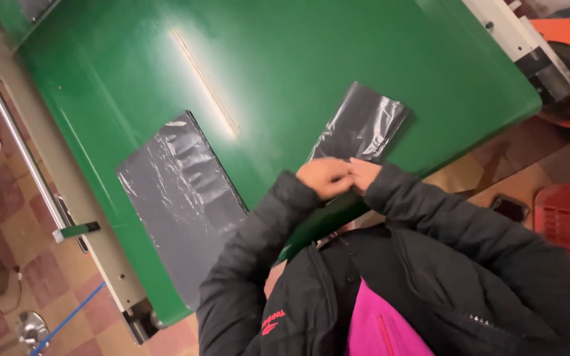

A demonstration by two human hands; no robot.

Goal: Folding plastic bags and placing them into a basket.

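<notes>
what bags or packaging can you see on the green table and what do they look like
Flat bag: lies alone on the green table, left of both hands; dark grey glossy plastic, rectangular, wrinkled.
Second bag: at the table's near edge, its near end at the left hand and right hand; dark, shiny, narrower.

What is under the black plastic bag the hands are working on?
The small black bag lies flat on the green table, which shows around it. Both hands, left and right, cover its near edge, so that part is hidden.

Two black plastic bags (181, 188) (362, 125) lie on green table (311, 59).
</notes>
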